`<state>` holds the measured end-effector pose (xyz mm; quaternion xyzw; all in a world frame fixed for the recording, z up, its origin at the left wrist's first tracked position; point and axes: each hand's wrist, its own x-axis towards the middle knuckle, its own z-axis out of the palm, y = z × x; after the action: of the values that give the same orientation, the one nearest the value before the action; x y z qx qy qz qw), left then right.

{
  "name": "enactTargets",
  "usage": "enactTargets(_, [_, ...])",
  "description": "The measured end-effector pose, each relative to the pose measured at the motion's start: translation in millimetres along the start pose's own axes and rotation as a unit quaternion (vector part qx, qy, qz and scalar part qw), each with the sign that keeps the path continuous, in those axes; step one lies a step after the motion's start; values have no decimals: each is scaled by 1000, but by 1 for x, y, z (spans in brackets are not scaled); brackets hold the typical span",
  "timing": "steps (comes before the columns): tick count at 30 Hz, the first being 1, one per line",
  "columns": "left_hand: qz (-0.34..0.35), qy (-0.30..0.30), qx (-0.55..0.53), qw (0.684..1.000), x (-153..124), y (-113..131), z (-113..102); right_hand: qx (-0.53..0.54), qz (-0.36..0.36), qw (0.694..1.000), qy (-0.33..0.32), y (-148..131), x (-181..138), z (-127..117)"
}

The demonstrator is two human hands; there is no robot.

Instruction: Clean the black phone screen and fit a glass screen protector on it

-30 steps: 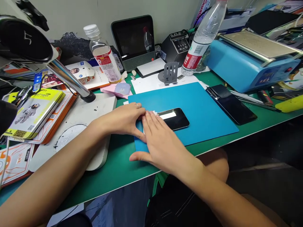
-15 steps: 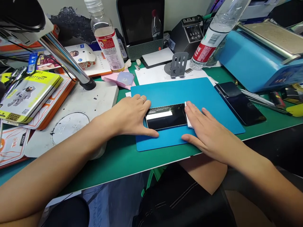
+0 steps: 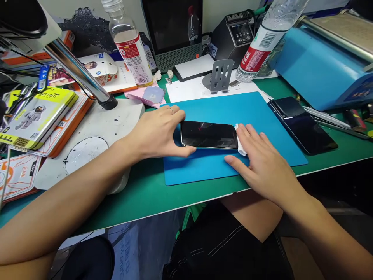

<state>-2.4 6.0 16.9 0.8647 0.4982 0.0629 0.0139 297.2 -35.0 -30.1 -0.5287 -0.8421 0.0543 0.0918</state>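
Note:
A black-screened smartphone [image 3: 209,135] is over the blue mat [image 3: 192,173], screen up, its near edge looking slightly raised. My left hand [image 3: 159,130] grips the phone's left end, thumb along the near edge and fingers at the far corner. My right hand [image 3: 260,159] is at the other end, its fingers laid over a folded white wipe [image 3: 241,146] pressed against the phone's right edge. The right thumb is spread away over the mat. Most of the wipe is hidden under the fingers.
A second dark phone [image 3: 304,124] lies at the mat's right. Behind stand a grey phone stand [image 3: 222,76], two bottles [image 3: 132,54] and a blue machine [image 3: 317,66]. To the left are a lamp post [image 3: 81,74] and stacked battery boxes [image 3: 37,116].
The phone has turned and tilted, its right end now lower in view, and the bright screen reflection is gone. My right hand and the wipe have shifted right. The view has moved slightly.

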Motion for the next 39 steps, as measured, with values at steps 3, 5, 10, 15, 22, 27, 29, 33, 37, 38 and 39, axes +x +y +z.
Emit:
enactTargets(3, [1,32,-63,997,1,-5,2,-16,39,999,-24,-1,1,-1])
enactTargets(5, [1,58,-103,993,1,-6,2,-19,43,998,-34,-1,3,-2])
enactTargets(10, [-5,81,-210,974,3,-4,4,-31,46,997,-49,-1,3,-3])
enactTargets(15, [0,88,-295,952,5,-4,8,-36,24,998,-42,5,1,-1])
enactTargets(22, [22,60,-340,938,7,-7,14,-51,-57,997,-32,25,0,2])
enactTargets(27, [33,72,-360,930,7,-5,12,-58,-88,994,7,28,-6,6])
enactTargets(29, [37,83,-384,919,7,-3,10,-39,-86,995,8,31,-7,3])
enactTargets(33, [40,107,-443,889,6,-1,8,43,-53,997,-21,35,17,-21])
enactTargets(37, [52,120,-459,879,5,-1,7,155,-88,984,-17,15,83,-51])
enactTargets(38, [55,125,-455,880,5,-1,7,191,-120,974,-15,6,101,-56])
enactTargets(39, [58,133,-449,882,6,-2,7,219,-153,964,-8,-3,117,-60])
